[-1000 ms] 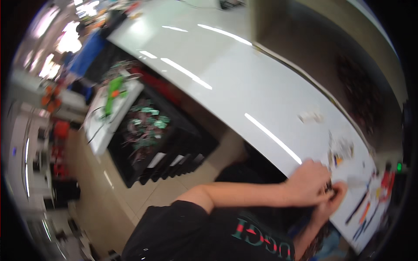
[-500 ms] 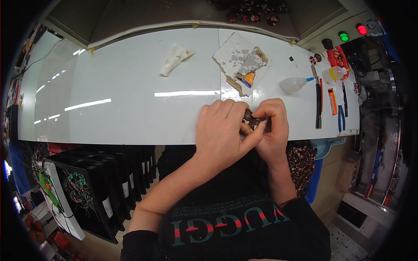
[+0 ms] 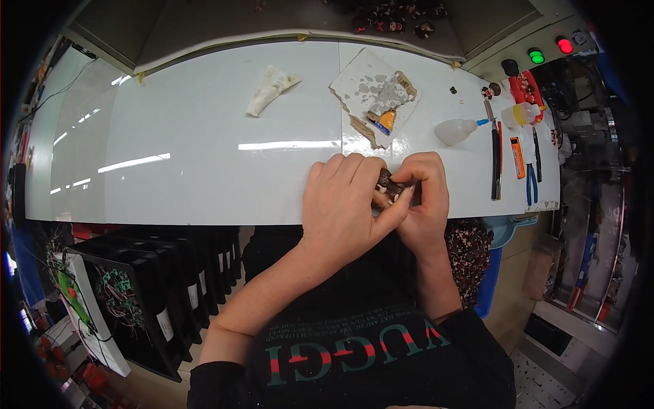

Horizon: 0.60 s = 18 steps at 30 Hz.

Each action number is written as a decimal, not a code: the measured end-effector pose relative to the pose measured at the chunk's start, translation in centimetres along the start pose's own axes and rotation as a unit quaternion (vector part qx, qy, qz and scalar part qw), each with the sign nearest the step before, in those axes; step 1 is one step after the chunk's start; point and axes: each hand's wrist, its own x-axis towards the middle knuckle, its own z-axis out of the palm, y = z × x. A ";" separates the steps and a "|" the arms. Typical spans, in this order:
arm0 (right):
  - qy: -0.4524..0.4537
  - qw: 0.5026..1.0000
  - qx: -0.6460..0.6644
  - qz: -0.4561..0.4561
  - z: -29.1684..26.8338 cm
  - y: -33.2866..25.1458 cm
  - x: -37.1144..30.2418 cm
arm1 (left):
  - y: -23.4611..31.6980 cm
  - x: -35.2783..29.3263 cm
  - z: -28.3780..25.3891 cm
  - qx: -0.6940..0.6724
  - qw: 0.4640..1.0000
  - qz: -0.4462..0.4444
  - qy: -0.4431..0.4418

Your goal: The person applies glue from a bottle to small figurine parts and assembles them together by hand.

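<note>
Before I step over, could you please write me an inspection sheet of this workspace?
Surface: white table, glossy, with bright reflections.
Work in hand: small dark-brown piece with pale spots, finer details unclear.
Clutter: crumpled white tissue, stained board, blue-tipped bottle, flat orange item, blue-handled pliers.
Hands: left hand and right hand meet over the table's near edge, fingers gripping the piece.
Cables: tangled wires in the black trays, lower left.
Surroundings: green light and red light, both lit, upper right.

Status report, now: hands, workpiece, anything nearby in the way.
Left hand and right hand gripping brown piece. Piece partly covered by fingers. Blue-tipped bottle beyond right hand, not touching.
</note>
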 end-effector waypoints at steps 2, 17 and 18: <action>0.000 1.000 -0.001 0.000 0.0 0.0 0.0 | 0.0 0.0 0.1 0.000 1.000 -0.001 -0.001; 0.000 1.000 0.002 0.002 0.1 0.0 -0.4 | -0.3 -0.3 0.6 -0.007 0.999 0.012 0.036; 0.000 1.000 0.001 0.001 0.1 0.0 -0.3 | -0.3 -0.3 0.6 -0.007 0.999 0.010 0.037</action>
